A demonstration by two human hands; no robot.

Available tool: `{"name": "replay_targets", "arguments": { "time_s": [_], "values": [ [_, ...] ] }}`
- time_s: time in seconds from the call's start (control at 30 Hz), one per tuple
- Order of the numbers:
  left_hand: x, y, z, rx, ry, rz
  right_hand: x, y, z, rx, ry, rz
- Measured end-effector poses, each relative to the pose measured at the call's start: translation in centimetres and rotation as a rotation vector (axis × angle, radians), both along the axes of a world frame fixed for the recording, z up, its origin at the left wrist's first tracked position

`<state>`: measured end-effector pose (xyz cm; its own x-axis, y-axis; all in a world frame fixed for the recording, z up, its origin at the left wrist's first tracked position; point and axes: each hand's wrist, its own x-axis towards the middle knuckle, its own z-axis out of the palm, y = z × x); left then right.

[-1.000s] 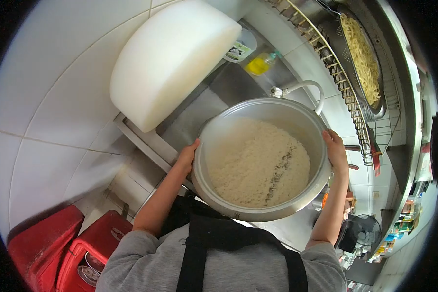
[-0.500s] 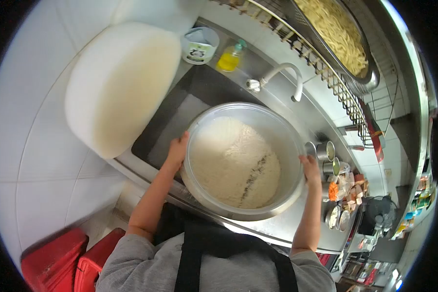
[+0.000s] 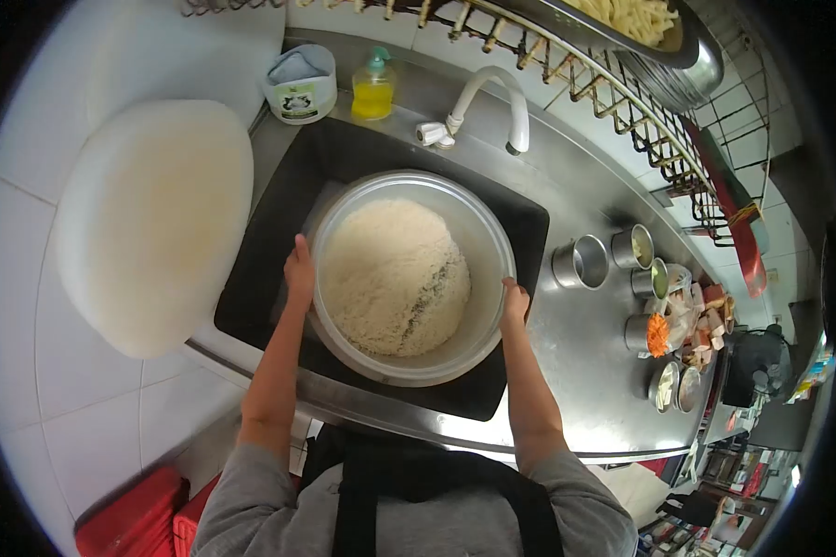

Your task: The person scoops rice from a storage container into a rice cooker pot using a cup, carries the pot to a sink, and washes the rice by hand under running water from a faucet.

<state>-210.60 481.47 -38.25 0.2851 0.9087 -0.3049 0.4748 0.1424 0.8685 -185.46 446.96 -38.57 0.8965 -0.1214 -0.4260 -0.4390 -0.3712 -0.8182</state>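
Note:
A large round aluminium pot (image 3: pixel 481 243) sits within the dark rectangular sink (image 3: pixel 251 283), seen from above. Inside it lies a heap of pale grains that look like rice (image 3: pixel 381 274), with a dark speckled streak across the right part. My left hand (image 3: pixel 299 271) grips the pot's rim on the left side. On the opposite side my right hand (image 3: pixel 515 302) has its fingers curled over the rim. Both arms reach straight forward. The pot's underside is hidden, so I cannot tell whether it rests on the sink bottom.
Behind the sink stand a white faucet (image 3: pixel 492 88), a yellow soap bottle (image 3: pixel 373 88) and a white tub (image 3: pixel 301 85). A big pale board (image 3: pixel 158 227) leans on the left wall. Several metal cups (image 3: pixel 581 262) with ingredients stand right. A wire rack (image 3: pixel 613 93) hangs above.
The pot has moved left and down from over the sink's right edge and counter into the sink, both hands still on its rim. My view has shifted too.

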Motion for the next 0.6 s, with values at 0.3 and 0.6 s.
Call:
{"name": "replay_targets", "arguments": {
  "time_s": [0.3,0.6],
  "values": [
    [-2.3,-3.3,-5.7,0.109,0.073,0.088,-1.9,0.1,-7.7,-0.23,-0.191,0.01],
    [-1.6,-5.3,-2.2,0.305,0.236,0.0,-2.9,4.9,-2.6,-0.734,-0.926,0.493]
  ]
}}
